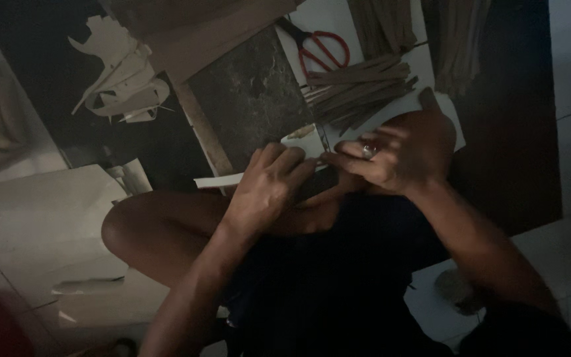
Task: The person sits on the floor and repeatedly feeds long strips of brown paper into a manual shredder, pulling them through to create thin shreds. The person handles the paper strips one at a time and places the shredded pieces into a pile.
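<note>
While seated low over a dim floor, working a pale paper strip (223,179) between both hands.

Left hand (269,188) laid flat over a dark narrow piece (318,184) on the raised knee (143,228), fingers (285,162) curled down and pressing, strip sticking out leftward from under the palm. Right hand (398,152) just beside, ring on one finger, fingertips (338,158) drawn together in a pinch at the near end of the same piece; hard to tell in the gloom exactly what sits between them. Behind the hands, a small white cup (305,140), then a heap of brown strips (358,89) on a white sheet (328,20), with red-handled scissors (318,47) just beyond. Off to the left, crumpled pale scraps (123,76) on the dark ground, well apart from the hands.
</note>
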